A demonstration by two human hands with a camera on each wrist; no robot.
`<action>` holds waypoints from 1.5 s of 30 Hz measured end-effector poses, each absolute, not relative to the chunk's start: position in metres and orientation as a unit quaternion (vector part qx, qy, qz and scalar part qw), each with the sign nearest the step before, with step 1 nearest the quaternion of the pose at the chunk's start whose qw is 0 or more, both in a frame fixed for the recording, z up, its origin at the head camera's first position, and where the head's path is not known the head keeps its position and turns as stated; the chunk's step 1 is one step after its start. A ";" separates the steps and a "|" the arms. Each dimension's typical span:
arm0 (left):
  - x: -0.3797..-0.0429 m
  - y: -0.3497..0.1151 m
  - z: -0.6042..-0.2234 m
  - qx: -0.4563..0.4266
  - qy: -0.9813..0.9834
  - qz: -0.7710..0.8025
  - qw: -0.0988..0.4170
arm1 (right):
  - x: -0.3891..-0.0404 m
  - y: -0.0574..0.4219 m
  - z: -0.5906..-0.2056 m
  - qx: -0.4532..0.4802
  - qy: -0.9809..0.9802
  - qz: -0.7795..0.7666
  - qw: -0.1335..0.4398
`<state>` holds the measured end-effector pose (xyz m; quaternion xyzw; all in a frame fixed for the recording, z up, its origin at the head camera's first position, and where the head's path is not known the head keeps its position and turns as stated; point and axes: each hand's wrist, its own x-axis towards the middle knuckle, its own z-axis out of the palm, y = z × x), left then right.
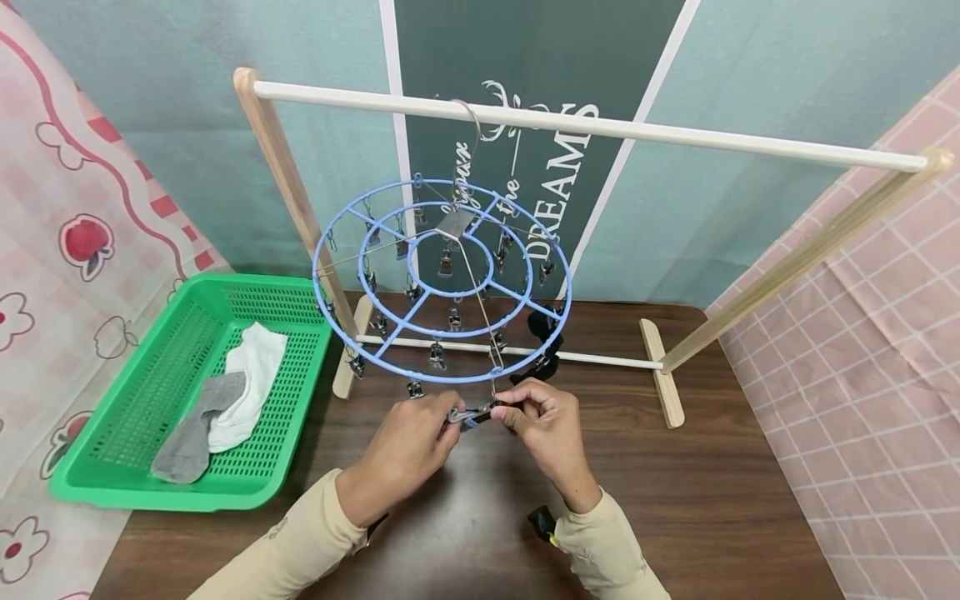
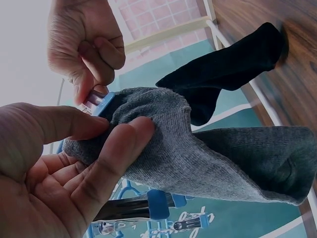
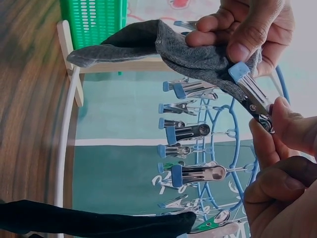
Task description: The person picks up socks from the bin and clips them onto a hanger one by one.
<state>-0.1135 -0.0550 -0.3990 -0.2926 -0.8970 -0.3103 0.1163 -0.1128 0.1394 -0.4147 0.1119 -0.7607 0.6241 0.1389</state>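
- Green basket [image 1: 172,498] sits at the left of the table [image 1: 750,508]; perforated walls, open top.
- In the basket: a white cloth piece [image 1: 258,367] and a gray cloth piece [image 1: 187,442]. Gray one partly overlaps the white one; both lie on the basket floor.
- Held gray sock [image 2: 158,134] is outside the basket, up in the air by the near rim of the blue round hanger [image 1: 405,320].
- Left hand [image 1: 408,446]: narrow grip, thumb and fingers pinching the sock close to its clipped end. Rest of the sock sticks out free.
- Right hand [image 1: 547,425]: narrow grip too, thumb and fingers pinching the handle end of a blue-tipped metal clip [image 3: 250,89]. Clip tip is over the sock's edge.
- Hanger hooks on the white rod [image 1: 600,127], more clips dangling round its rings.
- Black sock [image 2: 223,69] hangs at the hanger's right side.
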 end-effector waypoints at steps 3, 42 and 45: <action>-0.113 -0.055 -0.400 -0.290 -0.898 -0.310 0.113 | -0.109 0.136 -0.404 0.113 -0.759 0.626 0.140; -0.112 -0.051 -0.408 -0.263 -0.898 -0.333 0.115 | -0.109 0.137 -0.411 0.101 -0.760 0.642 0.012; -0.111 -0.051 -0.408 -0.266 -0.899 -0.327 0.119 | -0.112 0.140 -0.422 0.103 -0.759 0.643 0.021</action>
